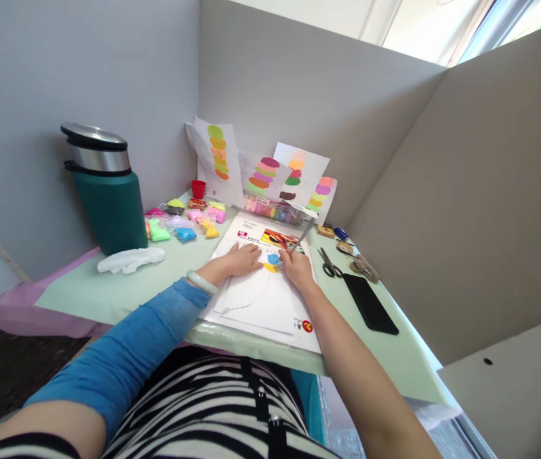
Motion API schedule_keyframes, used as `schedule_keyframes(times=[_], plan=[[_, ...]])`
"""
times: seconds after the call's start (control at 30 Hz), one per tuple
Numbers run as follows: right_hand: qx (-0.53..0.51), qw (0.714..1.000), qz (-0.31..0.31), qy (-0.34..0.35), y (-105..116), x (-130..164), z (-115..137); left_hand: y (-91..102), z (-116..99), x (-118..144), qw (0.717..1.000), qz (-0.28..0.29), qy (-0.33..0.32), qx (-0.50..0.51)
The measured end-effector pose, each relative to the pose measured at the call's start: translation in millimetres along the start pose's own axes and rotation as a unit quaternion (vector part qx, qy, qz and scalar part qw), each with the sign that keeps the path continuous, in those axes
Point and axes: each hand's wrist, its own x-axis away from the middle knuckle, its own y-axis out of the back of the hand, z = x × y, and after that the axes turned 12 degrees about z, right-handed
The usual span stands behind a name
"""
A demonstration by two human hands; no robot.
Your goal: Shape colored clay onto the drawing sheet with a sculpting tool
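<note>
My right hand (298,269) is closed round a metal fork (303,236), its handle slanting up and to the right. The tines rest on or just over a yellow patch (269,268) on a white sheet of paper (256,303); whether they touch cannot be made out. A blue patch (273,259) sits just above the yellow one. My left hand (242,260) lies flat on the sheet, fingers stretched toward the yellow patch. A thin curved pencil line runs across the paper below. Under the sheet is a larger printed pad (246,224).
At left stand a green flask (110,204) and a crumpled white tissue (131,260). Bagged coloured clay (185,234) and a red cup (198,189) sit behind. Painted sheets (220,159) lean at the back. Scissors (332,266) and a black phone (370,303) lie at right.
</note>
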Motion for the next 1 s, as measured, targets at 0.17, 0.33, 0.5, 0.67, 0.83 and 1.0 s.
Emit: schedule_keyframes(times=[0.17, 0.33, 0.5, 0.67, 0.83, 1.0], plan=[[-0.006, 1.000, 0.004, 0.000, 0.5, 0.1, 1.1, -0.2, 0.3, -0.4, 1.000, 0.003, -0.001, -0.001], [-0.004, 1.000, -0.001, 0.003, 0.6, 0.5, 1.4, 0.5, -0.5, 0.3, 1.000, 0.003, 0.003, 0.001], [-0.006, 1.000, 0.002, 0.002, 0.3, 0.4, 0.8, -0.1, -0.3, -0.2, 1.000, -0.001, 0.002, 0.001], [-0.015, 1.000, 0.003, 0.001, -0.4, -0.2, -0.1, 0.7, -0.7, 0.8, 1.000, -0.002, -0.001, -0.002], [-0.025, 1.000, 0.000, 0.006, -1.5, -0.7, -1.4, 1.6, -1.4, 1.5, 1.000, 0.001, 0.001, -0.003], [-0.034, 0.999, 0.003, 0.008, -1.5, -0.8, -1.8, 1.2, -0.8, 1.2, 1.000, 0.001, 0.001, -0.004]])
